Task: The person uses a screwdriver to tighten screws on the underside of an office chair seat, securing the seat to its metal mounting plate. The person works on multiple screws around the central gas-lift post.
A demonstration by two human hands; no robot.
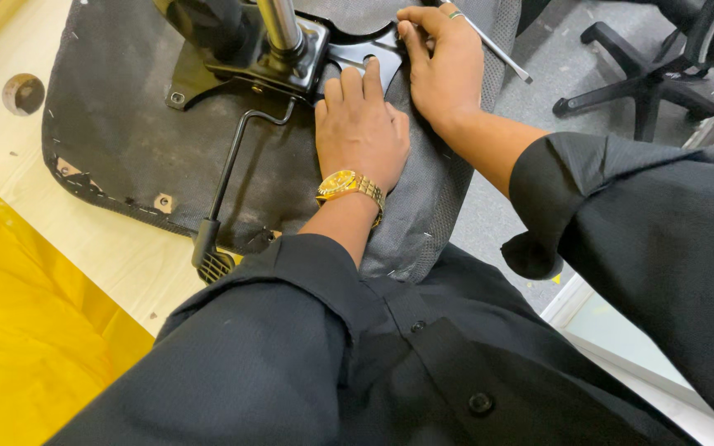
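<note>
The left hand [363, 124] lies flat, its fingers [355, 83] pressed together and stretched forward, their tips resting on the edge of the black metal mounting plate [349, 51] bolted to the underside of an upturned office chair seat [126, 124]. Just to the right of those fingers, the right hand [442, 62] curls its fingers [413, 29] down onto the far corner of the same plate; whether they pinch anything beneath is hidden. A thin metal rod-like tool [497, 49] runs out from under that hand toward the right. Just left of the left fingers rises the chrome gas-lift column [281, 25], and a black adjustment lever [229, 173] runs from the plate back toward the person, ending in a ribbed handle [208, 252]. The seat rests on a pale wooden surface [84, 239], with a gold wristwatch [350, 186] on the left wrist. Well off to the right, a black chair base [646, 83] stands on the grey floor [539, 66].
</note>
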